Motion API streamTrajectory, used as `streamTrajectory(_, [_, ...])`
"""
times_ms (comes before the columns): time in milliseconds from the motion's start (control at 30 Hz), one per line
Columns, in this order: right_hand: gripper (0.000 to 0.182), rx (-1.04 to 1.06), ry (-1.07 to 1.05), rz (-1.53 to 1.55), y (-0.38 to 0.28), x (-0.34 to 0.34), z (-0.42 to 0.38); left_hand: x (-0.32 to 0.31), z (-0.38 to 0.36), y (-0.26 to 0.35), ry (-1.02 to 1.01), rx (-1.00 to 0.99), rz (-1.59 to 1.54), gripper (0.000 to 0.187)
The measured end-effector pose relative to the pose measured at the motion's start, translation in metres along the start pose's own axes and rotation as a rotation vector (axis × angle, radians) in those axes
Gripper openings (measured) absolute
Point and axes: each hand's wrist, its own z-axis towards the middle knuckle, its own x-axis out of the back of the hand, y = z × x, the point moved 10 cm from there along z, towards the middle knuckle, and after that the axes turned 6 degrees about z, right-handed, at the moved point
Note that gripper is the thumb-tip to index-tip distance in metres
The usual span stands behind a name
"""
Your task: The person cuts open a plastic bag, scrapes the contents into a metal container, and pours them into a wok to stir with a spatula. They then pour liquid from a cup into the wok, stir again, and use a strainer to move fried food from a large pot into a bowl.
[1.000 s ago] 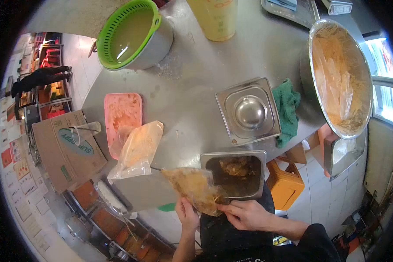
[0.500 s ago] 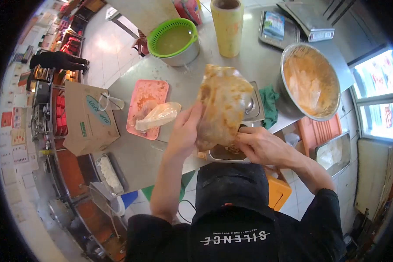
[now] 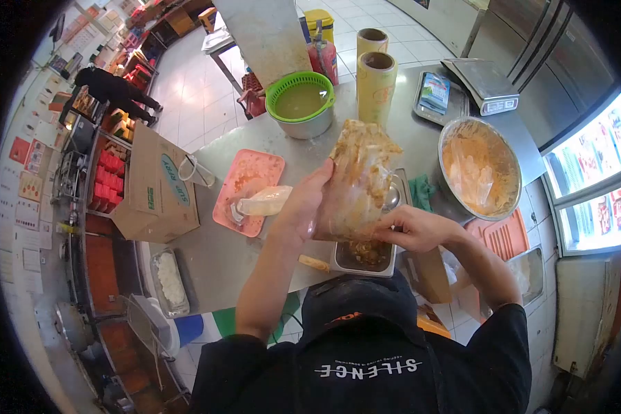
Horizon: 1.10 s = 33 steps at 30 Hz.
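One translucent plastic bag smeared orange-brown (image 3: 355, 186) is now higher than a second ago, bringing it over the rectangular steel pan (image 3: 363, 271) at the metal table's (image 3: 214, 269) near edge. The left hand (image 3: 307, 203) grips its left side; the right hand (image 3: 414, 228) pinches its lower right corner.

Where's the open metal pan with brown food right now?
In the head view, the metal pan sits just right of centre at the near edge of the table, below the plastic bag and right hand.
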Motion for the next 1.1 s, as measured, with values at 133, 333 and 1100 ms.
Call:
streamTrajectory(133, [0.017, 0.000, 0.082, -0.139, -0.012, 0.017, 0.006, 0.008, 0.000, 0.003, 0.084, 0.046, 0.158, 0.048])
streamTrajectory(333, [0.027, 0.015, 0.049, -0.291, -0.009, -0.008, 0.021, 0.047, 0.013, 0.018, 0.257, -0.161, 0.676, 0.054])
streamTrajectory(1100, [0.036, -0.382, 0.575, -0.061, 0.100, -0.047, -0.095, 0.102, 0.018, -0.100, -0.137, 0.037, -0.408, 0.055])
